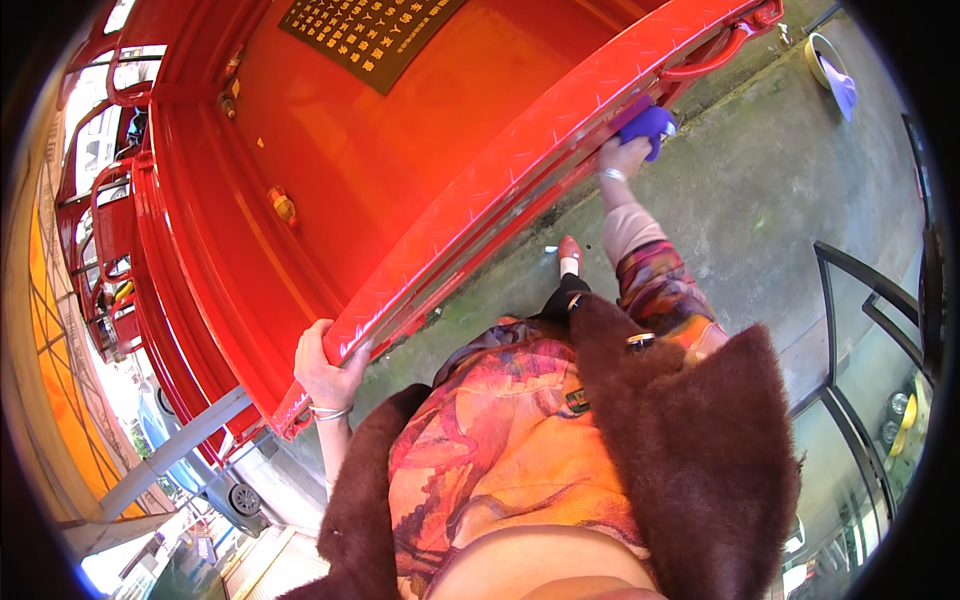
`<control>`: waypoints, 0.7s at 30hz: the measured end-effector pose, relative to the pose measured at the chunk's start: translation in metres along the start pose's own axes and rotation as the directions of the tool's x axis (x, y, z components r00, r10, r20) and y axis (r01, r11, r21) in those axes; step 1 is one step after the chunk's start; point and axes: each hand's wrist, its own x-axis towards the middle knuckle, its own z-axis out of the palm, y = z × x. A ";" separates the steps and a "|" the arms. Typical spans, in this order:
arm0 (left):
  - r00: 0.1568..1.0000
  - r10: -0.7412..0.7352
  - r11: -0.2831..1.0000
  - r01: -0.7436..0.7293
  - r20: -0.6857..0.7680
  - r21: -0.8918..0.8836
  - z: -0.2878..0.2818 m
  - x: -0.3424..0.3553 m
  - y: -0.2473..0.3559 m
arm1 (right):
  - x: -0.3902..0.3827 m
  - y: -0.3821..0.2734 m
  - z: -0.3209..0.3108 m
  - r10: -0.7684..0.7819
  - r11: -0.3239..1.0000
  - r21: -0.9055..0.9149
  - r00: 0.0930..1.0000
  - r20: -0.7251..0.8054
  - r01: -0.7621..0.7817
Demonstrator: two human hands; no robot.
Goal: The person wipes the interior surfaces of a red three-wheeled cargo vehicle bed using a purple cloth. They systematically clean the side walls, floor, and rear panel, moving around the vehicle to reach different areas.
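Note:
A red metal cargo bed (340,150) of a vehicle fills the upper left, and its raised tailgate (520,155) runs diagonally in front of me. My left hand (328,368) grips the near end of the tailgate's top edge, fingers over the inner side and thumb toward the outside. Reaching forward, my right hand (622,157) holds a bunched purple cloth (648,128) against the tailgate's outer face, below the far end's red handle bar (708,62). Part of the cloth is hidden by the fingers.
Inside the bed lie an orange-labelled bottle (282,207) and a dark plate with gold lettering (375,35). A pale basin (825,62) with a lilac cloth over its rim stands on the concrete floor (750,190). Glass doors with black frames (868,275) are at right.

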 end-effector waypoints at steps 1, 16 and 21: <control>1.000 0.002 1.000 -0.002 -0.003 -0.002 0.001 0.000 0.000 | -0.025 -0.002 -0.006 -0.112 0.994 0.016 0.993 0.029 0.112; 0.998 -0.034 0.999 0.036 -0.054 0.028 0.008 -0.011 -0.009 | -0.240 -0.047 -0.084 -0.182 0.922 0.259 -0.268 0.946 0.288; 0.990 0.051 0.991 -0.034 -0.131 0.126 0.013 -0.015 -0.017 | -0.134 -0.015 -0.134 -0.213 0.936 0.274 0.265 0.940 -0.222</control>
